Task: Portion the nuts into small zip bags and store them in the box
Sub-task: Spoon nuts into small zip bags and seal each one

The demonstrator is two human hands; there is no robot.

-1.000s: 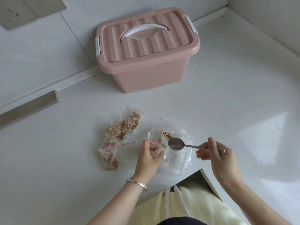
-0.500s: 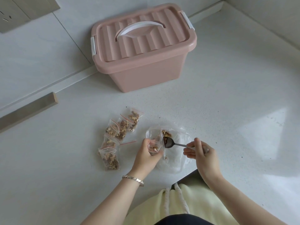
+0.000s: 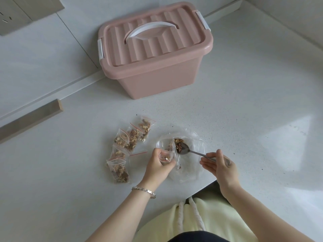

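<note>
My left hand (image 3: 158,165) grips a small clear zip bag (image 3: 165,156) with a few walnut pieces in it, mouth facing right. A metal spoon (image 3: 185,149) is held by its handle in my right hand (image 3: 221,167); its bowl carries walnut pieces and lies in the large clear plastic bag (image 3: 188,170) beside the last nuts (image 3: 178,140). Several filled small zip bags (image 3: 128,142) with red seal strips lie in a row to the left. The pink storage box (image 3: 153,49) stands at the back with its lid shut and white handle flat.
The white counter (image 3: 244,110) ends in a front edge close to my body, just under the large bag. A wall with a socket plate (image 3: 10,16) runs along the back left, and a beige bar (image 3: 31,117) lies at the left.
The spoon has dipped back into the large bag and now carries nuts near the remaining pile. My right hand has shifted slightly left; my left hand keeps hold of the small bag.
</note>
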